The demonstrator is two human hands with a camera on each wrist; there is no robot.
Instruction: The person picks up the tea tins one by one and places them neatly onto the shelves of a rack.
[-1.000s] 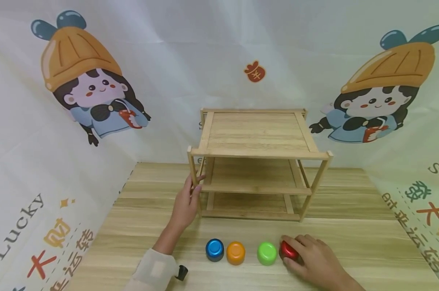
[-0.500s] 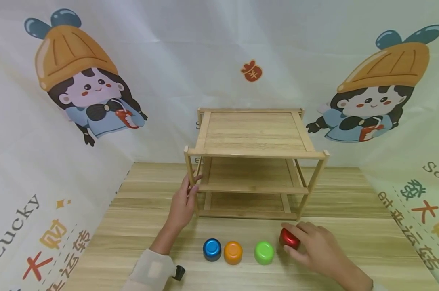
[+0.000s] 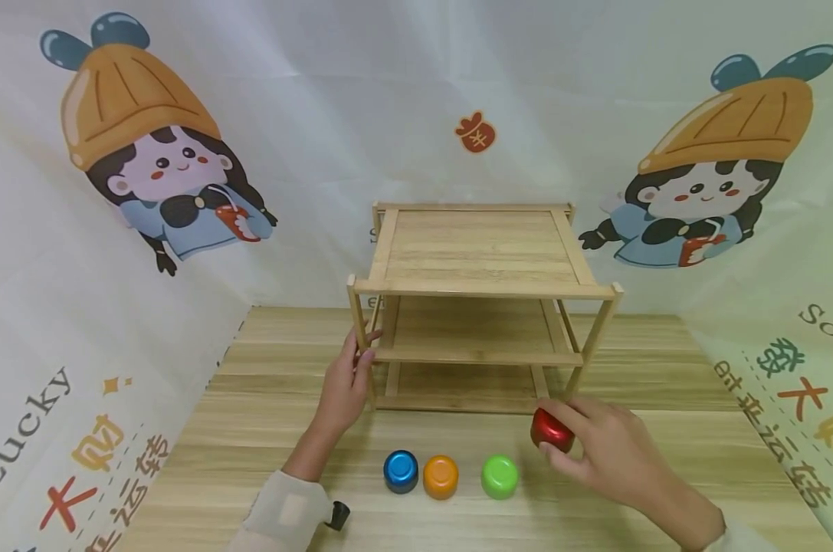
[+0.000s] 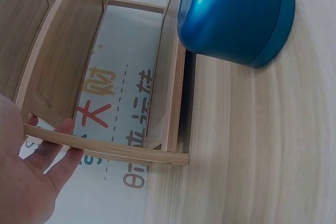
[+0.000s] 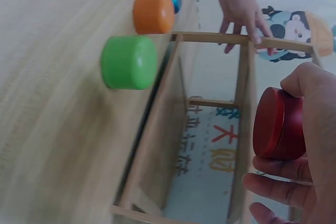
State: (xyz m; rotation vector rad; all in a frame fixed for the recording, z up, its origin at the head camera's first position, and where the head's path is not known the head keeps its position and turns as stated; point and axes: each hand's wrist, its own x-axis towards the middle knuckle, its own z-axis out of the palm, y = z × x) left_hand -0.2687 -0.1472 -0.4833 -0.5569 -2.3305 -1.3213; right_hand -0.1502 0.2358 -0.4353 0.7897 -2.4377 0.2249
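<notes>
Right hand (image 3: 605, 452) pinches red cup (image 3: 551, 431) at 4 o'clock of wooden rack (image 3: 481, 261), left hand (image 3: 343, 387) grips its front-left post, fingers wrapped.

The wooden shelf rack (image 3: 481, 307) has open fronts on every tier, with only its front posts narrowing entry.

Person, two bare hands — left hand (image 3: 343, 387), right hand (image 3: 605, 452). Left forearm: cream sleeve (image 3: 281, 514) with a paler square patch; small black wrist-worn device (image 3: 336, 517) at the cuff — no rings visible.
</notes>
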